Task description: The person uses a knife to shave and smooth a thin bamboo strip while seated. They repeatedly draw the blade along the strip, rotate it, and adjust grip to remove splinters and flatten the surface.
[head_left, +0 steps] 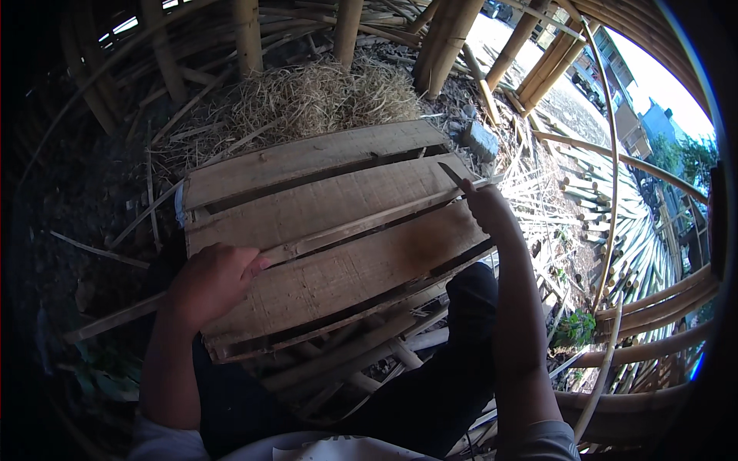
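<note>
A long, thin bamboo strip (346,230) lies slantwise over a low table of wooden planks (330,288). Near the table's left edge my left hand (217,283) is closed round the strip, whose end sticks out past my wrist to the lower left. At the right edge my right hand (489,209) is closed on a knife (450,175). Its blade points up and left, beside the strip's far end. The handle is hidden in my fist, and I cannot tell whether the blade touches the strip.
Beyond the table lies a heap of straw-like shavings (323,96), with upright bamboo posts (247,38) behind. A grey block (481,141) sits past the far right corner. Many cut bamboo poles (630,223) are stacked at the right. A bent bamboo strip (613,154) rises there.
</note>
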Available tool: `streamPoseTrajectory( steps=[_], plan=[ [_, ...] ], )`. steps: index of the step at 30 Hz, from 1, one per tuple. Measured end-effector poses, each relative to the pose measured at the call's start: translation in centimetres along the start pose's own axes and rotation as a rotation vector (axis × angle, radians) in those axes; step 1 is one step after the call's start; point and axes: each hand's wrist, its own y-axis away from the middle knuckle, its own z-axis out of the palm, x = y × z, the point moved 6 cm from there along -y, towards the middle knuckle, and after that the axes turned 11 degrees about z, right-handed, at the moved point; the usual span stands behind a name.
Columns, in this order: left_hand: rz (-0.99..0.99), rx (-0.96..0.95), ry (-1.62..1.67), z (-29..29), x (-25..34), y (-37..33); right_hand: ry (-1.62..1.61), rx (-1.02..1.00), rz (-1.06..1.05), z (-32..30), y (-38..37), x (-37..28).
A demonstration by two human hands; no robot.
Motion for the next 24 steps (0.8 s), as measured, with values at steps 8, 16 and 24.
streamPoseTrajectory(
  steps=[8,16,24],
  plan=[
    [-0.064,-0.048,0.004,-0.1,-0.5,0.2,0.081,-0.166,0.007,2.2,2.8,-2.3],
    [-0.028,-0.031,0.038,0.1,-0.1,-0.3,0.19,-0.032,-0.121,3.7,3.3,-3.2],
    [0.005,-0.043,0.08,0.7,-0.4,-0.5,0.115,0.073,-0.181,3.5,4.1,-2.9]
  ],
)
